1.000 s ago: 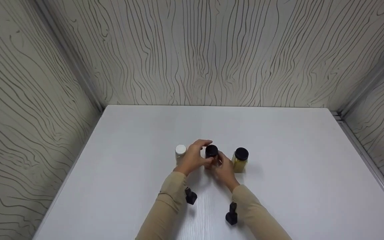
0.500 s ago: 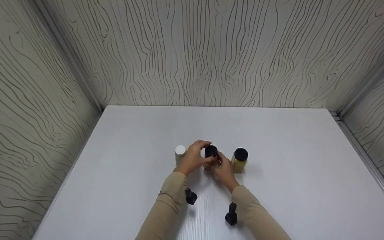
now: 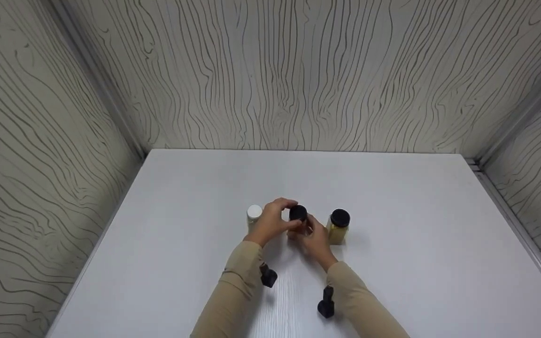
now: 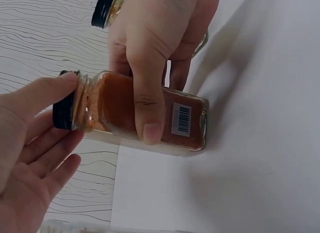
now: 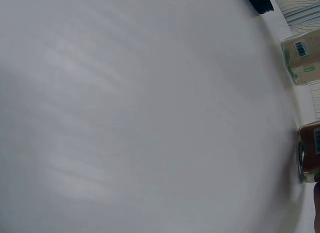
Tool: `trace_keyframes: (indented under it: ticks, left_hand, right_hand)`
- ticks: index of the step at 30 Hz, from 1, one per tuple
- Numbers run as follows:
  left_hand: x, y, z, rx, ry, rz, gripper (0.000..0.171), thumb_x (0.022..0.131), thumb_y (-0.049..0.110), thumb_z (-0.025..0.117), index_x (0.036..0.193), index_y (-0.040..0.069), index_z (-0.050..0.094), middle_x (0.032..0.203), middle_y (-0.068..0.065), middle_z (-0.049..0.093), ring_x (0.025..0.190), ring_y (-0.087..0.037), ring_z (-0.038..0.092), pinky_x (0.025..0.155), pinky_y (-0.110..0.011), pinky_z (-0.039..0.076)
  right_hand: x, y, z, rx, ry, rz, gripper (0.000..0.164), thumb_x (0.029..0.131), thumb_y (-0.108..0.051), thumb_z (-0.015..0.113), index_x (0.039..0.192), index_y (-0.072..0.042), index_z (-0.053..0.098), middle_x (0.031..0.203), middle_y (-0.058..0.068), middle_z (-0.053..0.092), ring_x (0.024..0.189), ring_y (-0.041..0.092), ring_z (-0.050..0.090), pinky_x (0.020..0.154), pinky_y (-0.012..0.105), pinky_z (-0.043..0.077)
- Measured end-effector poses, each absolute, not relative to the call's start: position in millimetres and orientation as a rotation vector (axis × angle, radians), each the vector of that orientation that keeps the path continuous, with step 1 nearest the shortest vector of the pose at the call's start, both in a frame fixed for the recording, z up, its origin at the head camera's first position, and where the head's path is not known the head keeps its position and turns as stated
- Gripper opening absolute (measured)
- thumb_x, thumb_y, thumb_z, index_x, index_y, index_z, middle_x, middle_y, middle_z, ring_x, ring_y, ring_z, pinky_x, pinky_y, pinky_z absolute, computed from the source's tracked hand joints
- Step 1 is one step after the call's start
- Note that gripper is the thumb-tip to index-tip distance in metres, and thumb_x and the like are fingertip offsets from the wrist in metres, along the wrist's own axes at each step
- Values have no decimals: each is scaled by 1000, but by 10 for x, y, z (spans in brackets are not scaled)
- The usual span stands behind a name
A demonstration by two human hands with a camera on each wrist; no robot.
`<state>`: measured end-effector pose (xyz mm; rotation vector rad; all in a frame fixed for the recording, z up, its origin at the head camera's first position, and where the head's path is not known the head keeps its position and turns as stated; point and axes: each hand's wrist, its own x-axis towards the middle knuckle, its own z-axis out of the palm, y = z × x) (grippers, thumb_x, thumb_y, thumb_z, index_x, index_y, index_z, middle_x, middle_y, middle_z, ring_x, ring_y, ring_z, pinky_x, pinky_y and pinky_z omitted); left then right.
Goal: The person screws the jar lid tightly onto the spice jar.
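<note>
The right hand (image 3: 317,240) clasps a square glass jar of orange-brown powder (image 4: 116,107) in its fingers (image 4: 178,74); the left hand (image 3: 271,224) pinches the jar's round black lid (image 4: 63,109). Just right of them stands a yellowish, black-capped glass jar (image 3: 337,232).

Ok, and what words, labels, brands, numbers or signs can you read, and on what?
No word, brand or number can be read.
Barcode sticker on the glass jar of reddish-orange powder, left wrist view: any digits too small to read.
Barcode label and green mark on the pale-filled glass jar, right wrist view: too blurred to read.
Partial barcode on the dark reddish jar, right wrist view: cut off, unreadable.
</note>
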<state>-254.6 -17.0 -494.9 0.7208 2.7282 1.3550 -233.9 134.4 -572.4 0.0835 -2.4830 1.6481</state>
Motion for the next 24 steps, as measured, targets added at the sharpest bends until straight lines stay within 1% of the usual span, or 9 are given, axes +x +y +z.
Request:
trace_keyframes:
  ticks: [3,8,12,18,24]
  left_hand:
    - [-2548,-176,-4940,745,2720,1352,45,84,12,74,124,-1,60,122,-17,65,118,-29,61,104,-41,50]
    - [-2532,-161,-4943,660,2715,1362,53,83,22,76,127,-1,59,125,-16,63,120,-29,60,105,-41,50]
    - [-2514,-135,-4944,591,2735,1372,52,81,26,77,123,0,61,121,-14,64,117,-27,61,104,-39,51]
    - [-2505,-122,-4928,586,2759,1350,45,82,23,76,120,2,63,119,-12,65,115,-25,62,103,-37,51]
    - [-2532,-120,-4912,658,2750,1299,44,83,15,75,122,0,62,121,-14,65,116,-26,62,103,-38,52]
  right_hand:
    - [-2334,1349,-5723,85,-2484,1632,56,76,-13,80,125,3,57,123,24,65,119,36,61,103,47,50]
    - [-2335,1350,-5722,72,-2497,1610,56,75,-19,82,123,0,60,122,21,67,121,34,61,105,47,48]
    - [-2335,1344,-5725,85,-2482,1636,57,76,-17,82,124,3,58,124,24,65,121,36,60,105,47,48]
    - [-2336,1338,-5736,94,-2482,1626,55,76,-13,80,123,5,58,121,24,66,118,35,61,103,46,50]
    - [-2341,1353,-5749,84,-2503,1596,53,76,-10,78,124,4,59,118,23,67,116,35,63,101,43,52]
